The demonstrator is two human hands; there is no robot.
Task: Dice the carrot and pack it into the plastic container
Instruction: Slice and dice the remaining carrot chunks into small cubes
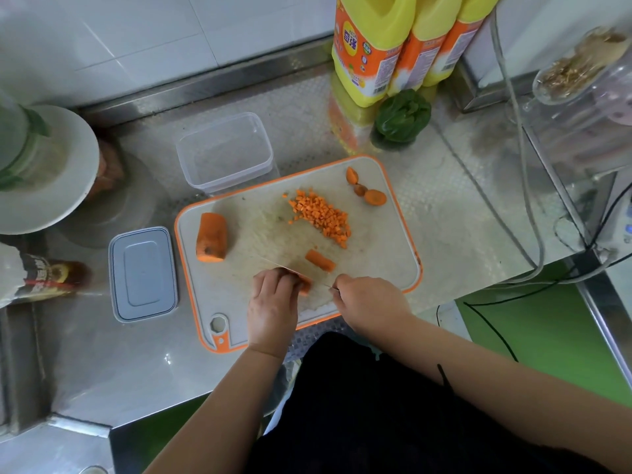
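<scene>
On the orange-rimmed cutting board, my left hand curls over a carrot piece and holds it down. My right hand grips a knife handle; the blade is thin and blurred, lying over that piece. A pile of carrot dice lies in the board's middle. A thick carrot chunk sits at the board's left, a short strip near the hands, and trimmed ends at the far right corner. The clear plastic container stands empty behind the board.
The container's grey lid lies left of the board. Three yellow detergent bottles and a green vegetable stand at the back. A white plate is at far left, cables and a blender jar at right.
</scene>
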